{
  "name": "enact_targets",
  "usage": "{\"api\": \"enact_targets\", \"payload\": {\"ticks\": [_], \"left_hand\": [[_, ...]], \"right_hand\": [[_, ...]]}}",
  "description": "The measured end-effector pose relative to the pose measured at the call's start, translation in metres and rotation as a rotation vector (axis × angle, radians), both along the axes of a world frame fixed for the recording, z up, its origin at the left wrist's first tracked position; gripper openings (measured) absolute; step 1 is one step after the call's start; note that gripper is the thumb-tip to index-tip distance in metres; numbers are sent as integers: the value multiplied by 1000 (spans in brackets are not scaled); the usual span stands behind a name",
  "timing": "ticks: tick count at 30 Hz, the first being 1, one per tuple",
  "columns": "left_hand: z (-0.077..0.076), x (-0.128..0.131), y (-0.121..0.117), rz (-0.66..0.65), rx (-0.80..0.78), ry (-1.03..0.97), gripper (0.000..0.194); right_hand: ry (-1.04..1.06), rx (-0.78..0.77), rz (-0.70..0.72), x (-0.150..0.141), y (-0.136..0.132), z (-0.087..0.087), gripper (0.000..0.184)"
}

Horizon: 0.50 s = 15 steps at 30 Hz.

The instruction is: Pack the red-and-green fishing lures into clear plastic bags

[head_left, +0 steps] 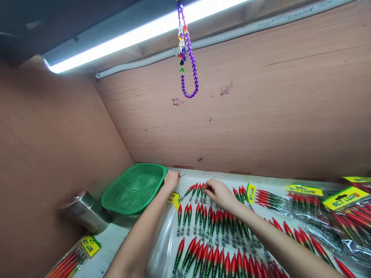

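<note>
Rows of red and green fishing lures (pixel 216 260) with hooked ends lie on the white work surface. My right hand (pixel 218 193) is over the back row, thumb and fingers pinched together at the red tip of a lure (pixel 199 190). It covers part of that row. Beside the right rim of the green plastic basket (pixel 133 210), my left hand (pixel 172 178) is closed, fingers curled away from me. A small dark bit shows past its fingertips, too small to name. Under my left forearm lies a clear plastic bag with a yellow header card (pixel 174 199).
Packed lures with yellow BCT LURE cards (pixel 344 199) lie at the right, and another pack (pixel 69 262) at the lower left. A steel canister (pixel 87 212) stands by the basket. Purple beads (pixel 194 73) hang below the tube light (pixel 130 38). Wooden walls enclose the back and left.
</note>
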<state>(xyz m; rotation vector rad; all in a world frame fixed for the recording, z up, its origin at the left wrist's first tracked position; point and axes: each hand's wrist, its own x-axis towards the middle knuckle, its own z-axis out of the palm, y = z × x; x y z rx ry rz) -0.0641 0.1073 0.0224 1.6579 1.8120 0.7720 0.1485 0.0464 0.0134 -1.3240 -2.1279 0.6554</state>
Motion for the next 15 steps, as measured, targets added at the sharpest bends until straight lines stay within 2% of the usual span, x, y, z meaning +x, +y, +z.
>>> {"api": "enact_targets", "payload": {"ticks": [4, 9, 12, 15], "left_hand": [[12, 20, -23, -71, 47, -333, 32], [34, 60, -81, -189, 78, -661, 42], [46, 69, -99, -192, 104, -715, 51], [49, 55, -91, -94, 106, -622, 47]], "right_hand": [[229, -5, -50, 6, -10, 4, 21], [554, -34, -45, -7, -43, 19, 31], [696, -60, -56, -10, -64, 29, 34], [784, -87, -66, -4, -80, 40, 35]]}}
